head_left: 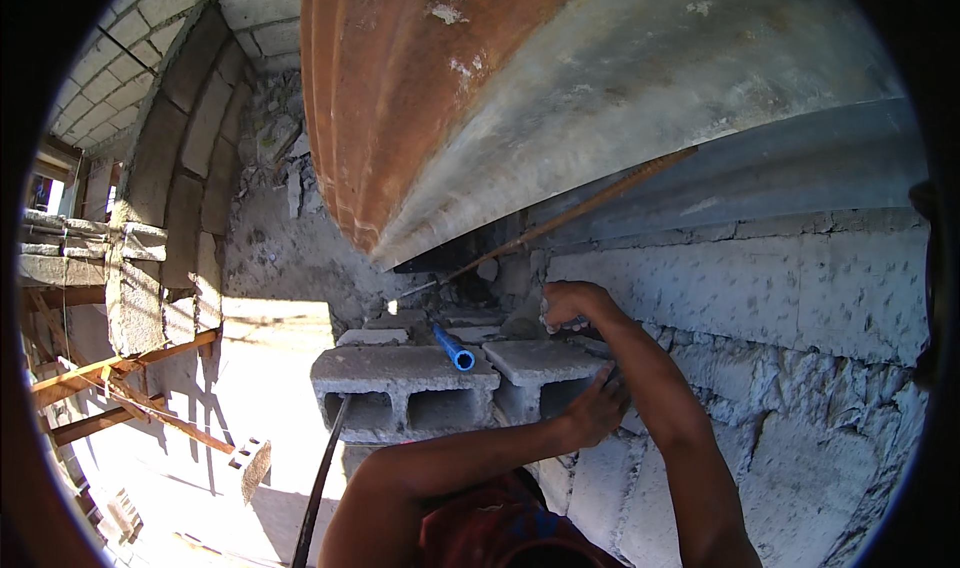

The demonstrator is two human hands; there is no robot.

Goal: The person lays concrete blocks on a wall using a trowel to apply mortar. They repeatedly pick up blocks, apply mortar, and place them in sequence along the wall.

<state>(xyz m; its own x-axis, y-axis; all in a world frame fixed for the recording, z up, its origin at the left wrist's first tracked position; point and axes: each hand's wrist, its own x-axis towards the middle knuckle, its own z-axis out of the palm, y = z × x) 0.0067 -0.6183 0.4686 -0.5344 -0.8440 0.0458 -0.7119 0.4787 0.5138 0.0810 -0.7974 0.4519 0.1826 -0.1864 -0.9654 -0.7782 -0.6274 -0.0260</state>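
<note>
My left hand (pixel 600 408) reaches across to the right end of a grey hollow concrete block (pixel 545 361), its fingers stretched out and apart against or just beside that end. Farther back, my right hand (pixel 572 306) is bent down at the wrist with its fingers curled in; grey grit shows on the fingertips. Whatever the right hand holds, if anything, is hidden. Left of this block sits a second hollow block (pixel 405 378), its openings toward me. A short blue plastic pipe (pixel 453 348) lies pointing toward me at the back edge of the blocks.
A large rusty corrugated metal sheet (pixel 450 98) hangs over the far side. A rough block wall (pixel 700 278) runs along the right. A dark rod (pixel 322 478) leans on the left block. Wooden boards (pixel 130 383) and sunlit ground (pixel 270 358) lie lower left.
</note>
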